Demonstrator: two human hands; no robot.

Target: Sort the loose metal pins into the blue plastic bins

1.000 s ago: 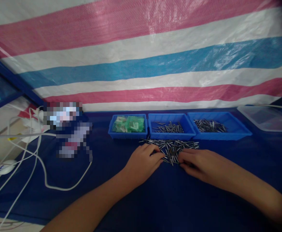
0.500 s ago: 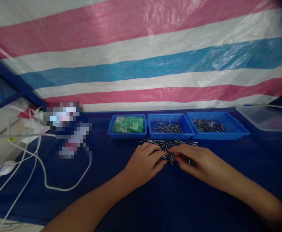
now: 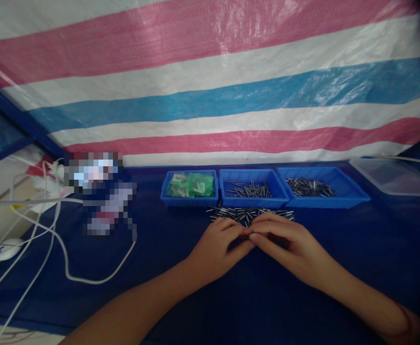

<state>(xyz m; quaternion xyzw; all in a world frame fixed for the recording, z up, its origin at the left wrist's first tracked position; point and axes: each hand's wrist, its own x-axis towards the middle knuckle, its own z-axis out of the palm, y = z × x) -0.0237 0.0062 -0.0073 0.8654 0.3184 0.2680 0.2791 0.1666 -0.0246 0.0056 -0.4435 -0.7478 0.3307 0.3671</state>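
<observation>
Just in front of a loose pile of thin dark-and-silver metal pins (image 3: 244, 215), my two hands meet at the fingertips. Thumb and fingers of my left hand (image 3: 219, 244) are pinched together. My right hand (image 3: 296, 242) pinches against it from the other side. A tiny dark sliver shows between the fingertips, too small to make out. The near part of the pile is hidden behind my hands.
Behind the pile stand three blue trays: one with green-and-clear packets (image 3: 192, 186), a middle tray (image 3: 227, 200) and a right tray (image 3: 354, 195), both with more metal pins. A clear plastic lid (image 3: 393, 177) lies far right. White cables (image 3: 87, 281) run across the left.
Both hands have drawn slightly back from the pile and their fingertips have come together. The pins that showed between them are now mostly covered by the fingers.
</observation>
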